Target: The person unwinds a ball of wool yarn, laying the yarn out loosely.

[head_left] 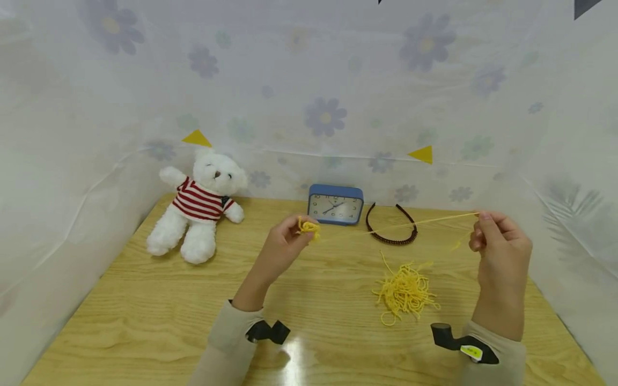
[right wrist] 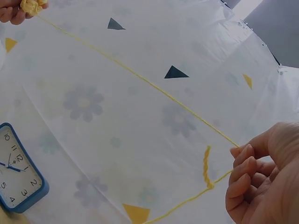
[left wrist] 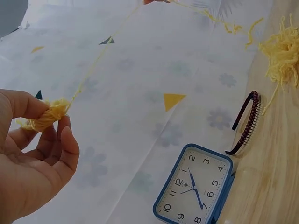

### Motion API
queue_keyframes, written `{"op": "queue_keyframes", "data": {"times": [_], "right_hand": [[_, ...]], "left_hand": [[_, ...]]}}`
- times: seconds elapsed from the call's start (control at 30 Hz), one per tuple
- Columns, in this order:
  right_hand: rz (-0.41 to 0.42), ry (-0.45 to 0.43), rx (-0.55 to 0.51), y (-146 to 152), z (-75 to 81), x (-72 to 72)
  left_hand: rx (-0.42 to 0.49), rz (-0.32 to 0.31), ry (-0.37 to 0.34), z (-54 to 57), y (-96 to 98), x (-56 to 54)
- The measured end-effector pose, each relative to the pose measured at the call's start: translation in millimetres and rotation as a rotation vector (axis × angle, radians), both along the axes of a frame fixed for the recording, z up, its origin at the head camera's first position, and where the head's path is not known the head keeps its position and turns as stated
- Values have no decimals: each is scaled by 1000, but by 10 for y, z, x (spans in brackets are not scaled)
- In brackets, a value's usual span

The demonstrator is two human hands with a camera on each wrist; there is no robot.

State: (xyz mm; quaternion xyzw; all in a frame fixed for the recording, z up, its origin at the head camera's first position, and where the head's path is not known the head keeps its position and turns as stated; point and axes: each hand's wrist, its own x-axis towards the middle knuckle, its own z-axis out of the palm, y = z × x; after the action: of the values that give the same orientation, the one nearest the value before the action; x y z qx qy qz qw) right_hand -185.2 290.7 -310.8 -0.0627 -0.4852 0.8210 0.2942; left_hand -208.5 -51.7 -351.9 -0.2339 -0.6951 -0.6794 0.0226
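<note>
A small wound bundle of yellow yarn is pinched between the thumb and fingers of my left hand, raised over the table. From it a yarn strand runs taut to my right hand, whose thumb and forefinger pinch it. Beyond that pinch the strand hangs slack, with a short twisted piece sticking up from it in the right wrist view. It leads down toward a loose, tangled yarn pile on the table between the hands.
Behind the hands stands a blue alarm clock, with a dark beaded headband lying to its right. A white teddy bear in a striped shirt sits at the back left of the wooden table. Flowered curtain surrounds the table.
</note>
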Motion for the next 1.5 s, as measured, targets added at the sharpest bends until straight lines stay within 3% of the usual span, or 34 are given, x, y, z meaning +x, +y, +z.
{"op": "queue_keyframes", "data": {"times": [0.13,0.23,0.33,0.43,0.63,0.73,0.8,1.03,1.33,1.5], "right_hand": [[-39,15,-98,102,8,24],[-29,13,-138,189,4,41],[45,-12,-63,259,-31,41],[199,-75,167,313,-95,34],[532,-217,936,272,-189,-18],[635,-235,1140,174,-204,-57],[690,-239,1195,97,-212,-84],[851,-173,1251,-283,-225,-125],[972,138,1089,-804,-290,-110],[1095,146,1025,-940,-330,-97]], "left_hand": [[47,73,-31,-5,-28,-20],[103,75,-34,4,-38,-29],[129,54,-27,16,-34,-27],[127,29,-32,13,-18,-24],[73,4,-67,-3,24,-4],[67,-15,-75,-7,53,7],[68,-40,-68,-9,72,16],[9,-143,2,-33,126,43],[14,-275,36,-46,189,67],[23,-323,64,-56,185,66]]}}
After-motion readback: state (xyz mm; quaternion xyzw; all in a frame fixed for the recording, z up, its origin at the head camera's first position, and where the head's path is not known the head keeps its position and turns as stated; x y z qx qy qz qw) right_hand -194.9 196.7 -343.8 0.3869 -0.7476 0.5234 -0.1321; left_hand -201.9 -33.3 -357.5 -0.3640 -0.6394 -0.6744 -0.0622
